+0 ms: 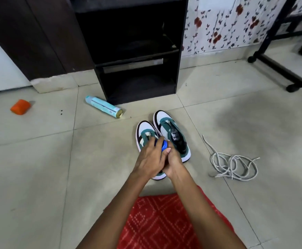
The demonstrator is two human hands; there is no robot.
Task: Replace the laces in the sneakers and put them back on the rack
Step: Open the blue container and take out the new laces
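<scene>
While both sneakers stand unlaced on the tiled floor [38, 168], the person's left hand [149, 159] and right hand [172, 161] meet at the centre of the view, closed together around a small blue object [164, 145], most of it hidden by the fingers; it may be a bundle of new lace, though this cannot be confirmed. The left sneaker [144, 131] lies directly beneath the hands, and the right sneaker [170, 128] touches it at about 1 o'clock. A loose tangle of pale laces [233, 163], apparently the removed pair, lies at 3 o'clock, well apart from the shoes. The dark rack [135, 65] stands at 12 o'clock with its visible shelves dark and unoccupied. A pale spray can [103, 106] lies on its side at 11 o'clock, and an orange object [20, 107] at 10 o'clock. Judged from this arrangement, lace removal is complete; threading new laces through both shoes and returning them to the rack remain.
</scene>
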